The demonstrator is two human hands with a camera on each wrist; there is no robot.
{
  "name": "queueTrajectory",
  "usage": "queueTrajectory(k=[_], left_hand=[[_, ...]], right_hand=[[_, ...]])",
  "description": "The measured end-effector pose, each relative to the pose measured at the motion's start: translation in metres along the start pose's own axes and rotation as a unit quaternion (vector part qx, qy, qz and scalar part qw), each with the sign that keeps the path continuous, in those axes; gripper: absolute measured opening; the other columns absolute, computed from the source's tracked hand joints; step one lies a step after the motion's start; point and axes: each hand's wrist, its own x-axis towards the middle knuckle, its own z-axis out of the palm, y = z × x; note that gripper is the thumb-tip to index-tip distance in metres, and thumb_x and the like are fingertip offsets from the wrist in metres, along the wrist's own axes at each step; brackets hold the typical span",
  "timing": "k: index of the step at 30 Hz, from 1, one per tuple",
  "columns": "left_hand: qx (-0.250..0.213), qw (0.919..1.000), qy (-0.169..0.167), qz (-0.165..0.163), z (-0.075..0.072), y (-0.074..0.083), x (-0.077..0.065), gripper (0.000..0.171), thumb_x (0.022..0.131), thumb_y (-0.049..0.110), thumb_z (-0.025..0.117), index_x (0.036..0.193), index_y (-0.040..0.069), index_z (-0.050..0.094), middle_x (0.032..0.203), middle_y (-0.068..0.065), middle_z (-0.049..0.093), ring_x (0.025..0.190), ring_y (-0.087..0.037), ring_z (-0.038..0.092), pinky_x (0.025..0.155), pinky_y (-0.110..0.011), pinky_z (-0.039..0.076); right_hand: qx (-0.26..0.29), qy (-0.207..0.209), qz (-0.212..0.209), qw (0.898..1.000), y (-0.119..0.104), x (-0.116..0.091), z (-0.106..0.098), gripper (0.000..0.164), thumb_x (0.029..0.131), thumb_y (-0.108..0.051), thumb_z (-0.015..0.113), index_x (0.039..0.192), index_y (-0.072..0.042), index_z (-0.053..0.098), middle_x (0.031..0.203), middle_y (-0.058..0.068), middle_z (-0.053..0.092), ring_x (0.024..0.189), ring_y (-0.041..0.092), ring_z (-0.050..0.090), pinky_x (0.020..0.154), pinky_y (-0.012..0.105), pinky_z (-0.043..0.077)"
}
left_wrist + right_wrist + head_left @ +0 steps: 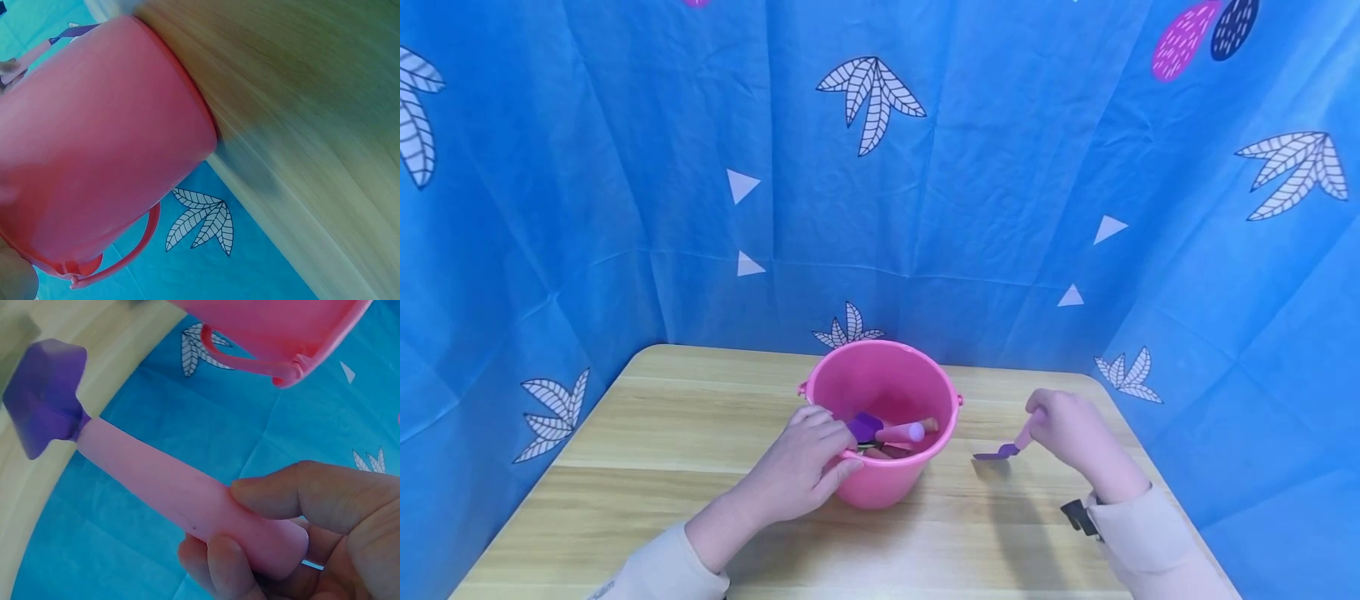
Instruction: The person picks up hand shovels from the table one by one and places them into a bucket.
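A pink bucket (880, 487) stands upright on the wooden table. My left hand (805, 462) grips its near left rim, thumb outside and fingers over the edge. Inside the bucket lie a purple blade (865, 427), a pink handle (900, 433) and some brown pieces, partly hidden by the near wall. To the right of the bucket, my right hand (1071, 429) holds a small toy shovel (169, 475) by its pink handle, thumb on one side and fingers curled on the other. The shovel's purple blade (47, 397) points left, low over the table.
The wooden table (662, 450) ends at a blue curtain (1000, 167) with leaf prints, which surrounds its back and sides. The bucket's handle (134, 253) hangs at the far side of the bucket. A black strap (1078, 517) sits at the right cuff.
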Motion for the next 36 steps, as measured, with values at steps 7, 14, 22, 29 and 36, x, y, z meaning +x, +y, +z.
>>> queueTrajectory(k=[7,14,22,29,36], left_hand=[[0.001,0.9999,0.013,0.009,0.001,0.000,0.000,0.019,0.094,0.049,0.043,0.090,0.032,0.052,0.085,0.022,0.050,0.095,-0.002,0.043,0.096,-0.037,0.029],[0.000,0.9998,0.016,0.012,0.000,0.000,0.001,0.018,0.094,0.048,0.044,0.089,0.032,0.052,0.084,0.022,0.050,0.095,-0.002,0.043,0.096,-0.037,0.029],[0.001,0.9998,0.016,0.010,0.000,0.000,0.001,0.018,0.094,0.048,0.044,0.089,0.032,0.052,0.083,0.022,0.049,0.093,-0.003,0.043,0.097,-0.038,0.029],[0.005,0.9998,0.021,0.004,0.002,0.001,0.001,0.018,0.094,0.048,0.045,0.088,0.032,0.051,0.082,0.022,0.048,0.091,-0.004,0.043,0.097,-0.038,0.029],[0.006,0.9997,0.025,0.007,0.004,0.003,0.001,0.018,0.093,0.048,0.046,0.088,0.032,0.051,0.082,0.022,0.047,0.092,-0.002,0.042,0.096,-0.037,0.030]], right_hand=[[-0.038,0.010,-0.033,0.999,-0.006,0.002,-0.014,0.020,0.079,-0.005,0.052,0.096,-0.008,0.062,0.063,-0.021,0.061,0.077,0.015,0.055,0.075,0.041,0.046],[-0.022,0.009,-0.037,0.999,-0.015,0.003,-0.038,0.020,0.076,-0.003,0.057,0.096,-0.005,0.062,0.070,-0.011,0.064,0.073,0.019,0.052,0.069,0.039,0.044],[-0.003,-0.027,-0.015,1.000,-0.027,0.005,-0.068,0.022,0.081,-0.008,0.058,0.103,-0.005,0.059,0.074,-0.010,0.066,0.062,0.016,0.046,0.063,0.035,0.040],[-0.007,-0.016,-0.027,0.999,-0.040,0.007,-0.089,0.019,0.082,-0.009,0.058,0.101,-0.009,0.059,0.074,-0.011,0.067,0.055,0.017,0.040,0.054,0.034,0.036],[-0.014,-0.012,-0.042,0.999,-0.049,0.009,-0.106,0.018,0.083,-0.009,0.058,0.101,-0.010,0.059,0.076,-0.011,0.066,0.052,0.017,0.038,0.054,0.034,0.037]])
